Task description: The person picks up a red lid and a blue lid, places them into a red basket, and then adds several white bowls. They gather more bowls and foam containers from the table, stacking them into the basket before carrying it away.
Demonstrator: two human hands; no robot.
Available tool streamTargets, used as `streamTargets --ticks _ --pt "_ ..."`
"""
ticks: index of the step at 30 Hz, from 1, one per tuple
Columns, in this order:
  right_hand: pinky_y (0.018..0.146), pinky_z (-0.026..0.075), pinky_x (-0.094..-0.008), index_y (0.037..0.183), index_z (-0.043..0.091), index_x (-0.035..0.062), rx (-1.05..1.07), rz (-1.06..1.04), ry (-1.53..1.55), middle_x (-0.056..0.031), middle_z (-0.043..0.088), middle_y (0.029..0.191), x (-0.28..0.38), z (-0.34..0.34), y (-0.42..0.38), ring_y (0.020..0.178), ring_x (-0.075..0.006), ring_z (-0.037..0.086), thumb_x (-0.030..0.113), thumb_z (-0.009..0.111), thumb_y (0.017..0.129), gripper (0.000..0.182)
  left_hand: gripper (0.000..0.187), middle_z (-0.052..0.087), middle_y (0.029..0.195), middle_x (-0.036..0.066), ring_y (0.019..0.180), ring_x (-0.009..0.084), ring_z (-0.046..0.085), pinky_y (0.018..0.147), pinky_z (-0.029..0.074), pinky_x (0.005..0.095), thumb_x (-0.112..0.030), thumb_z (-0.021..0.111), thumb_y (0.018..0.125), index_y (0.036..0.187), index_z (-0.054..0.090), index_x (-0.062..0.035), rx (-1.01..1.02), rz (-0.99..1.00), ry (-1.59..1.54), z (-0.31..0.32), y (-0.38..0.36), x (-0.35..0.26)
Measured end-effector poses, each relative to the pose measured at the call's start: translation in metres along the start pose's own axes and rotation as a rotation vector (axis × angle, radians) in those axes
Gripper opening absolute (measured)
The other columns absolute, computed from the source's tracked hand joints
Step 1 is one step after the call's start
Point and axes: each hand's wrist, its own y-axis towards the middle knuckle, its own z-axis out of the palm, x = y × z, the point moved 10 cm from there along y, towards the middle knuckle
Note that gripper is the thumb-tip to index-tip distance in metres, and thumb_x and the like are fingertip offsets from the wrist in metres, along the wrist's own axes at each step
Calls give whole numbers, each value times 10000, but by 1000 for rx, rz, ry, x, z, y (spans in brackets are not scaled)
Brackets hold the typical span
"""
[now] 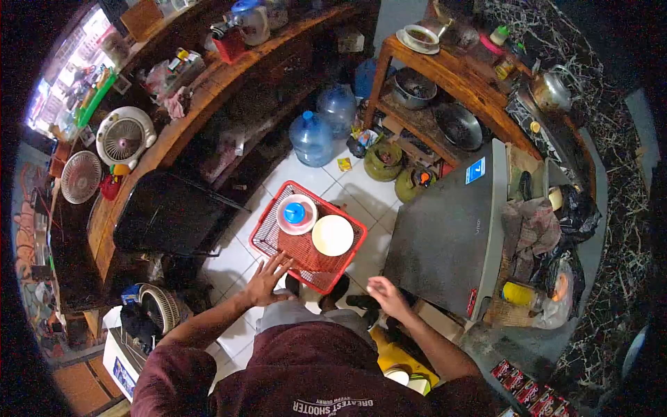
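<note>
A red plastic basket [299, 264] sits on the white tiled floor in front of my legs. Inside it are a white bowl [284, 224] with a blue-topped item [294, 213] in it, and a cream-coloured round dish [333, 235] on the right. My left hand [269, 283] is spread, empty, just by the basket's near left edge; whether it touches the rim I cannot tell. Off to the right of the basket, apart from it, my right hand [387, 295] is raised with its fingers partly curled and apart, holding nothing.
A grey fridge [445, 240] stands at the right, a black chair [167, 212] at the left. Beyond the basket are blue water jugs [311, 141] and green gas cylinders [382, 161]. Wooden shelves [201, 104] line the left. A yellow item [389, 354] lies near my right side.
</note>
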Motion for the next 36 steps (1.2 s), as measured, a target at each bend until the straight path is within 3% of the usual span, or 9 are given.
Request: streamTargets --ticks 5,7,10,15,17,18,22,28,36 --pt "781 474 -306 1221 475 69 -141 49 161 -103 564 1129 39 -3 -18 899 -168 597 251 586 905 381 981 145 1495 186 1363 399 186 1075 197 579 -516 712 705 1454 195 -148 -35 -19 -155 -17 -39 5" --pt "796 467 -306 1234 467 74 -224 116 167 -99 556 1173 71 11 -20 924 -168 597 266 556 920 379 891 180 1482 204 1357 386 219 1085 222 523 -465 690 759 1440 236 -113 -100 44 -214 -31 -38 -1" --pt "841 469 -336 1250 452 78 -332 -16 340 -87 546 1213 110 39 -26 992 -184 590 288 499 948 371 708 218 1469 219 1367 334 223 1099 239 415 -337 628 852 1413 290 -68 -168 88 -463 -55 -32 -5" --pt "845 466 -342 1249 452 78 -389 -75 403 -95 543 1227 133 81 -32 998 -199 593 286 487 955 362 636 228 1474 196 1373 322 214 1104 222 402 -289 574 897 1418 283 -71 -174 210 -507 -88 -21 0" --pt "848 465 -353 1249 452 77 -427 -94 394 -95 542 1228 135 88 -36 1002 -200 592 288 484 955 364 597 284 1458 176 1368 290 236 1104 216 393 -255 557 908 1407 303 -50 -225 219 -722 -99 -20 13" --pt "855 464 -364 1247 454 79 -474 -79 375 -98 541 1229 142 91 -41 1009 -205 591 303 481 953 371 550 355 1423 152 1343 245 285 1099 223 372 -225 530 924 1393 326 -24 -232 224 -955 -104 -21 15" --pt "852 467 -348 1266 442 72 -613 -107 412 -103 538 1240 149 100 -71 996 -200 593 290 488 941 394 484 428 1373 122 1270 218 391 1053 294 347 -247 439 970 1385 341 -19 -208 236 -1047 -111 -22 26" --pt "808 492 -334 1220 479 87 -814 -149 530 -85 559 1213 121 116 -135 987 -202 610 328 523 927 381 453 496 1302 119 1166 218 500 1005 360 346 -313 376 990 1343 403 -31 10 78 -1266 -83 -16 -1" --pt "807 471 -305 1220 487 99 -1074 -158 581 -64 575 1177 59 139 -236 946 -173 605 394 534 910 431 417 528 1253 111 1079 183 552 911 445 320 -283 382 992 1310 428 -18 400 326 -1194 -19 -35 -122"
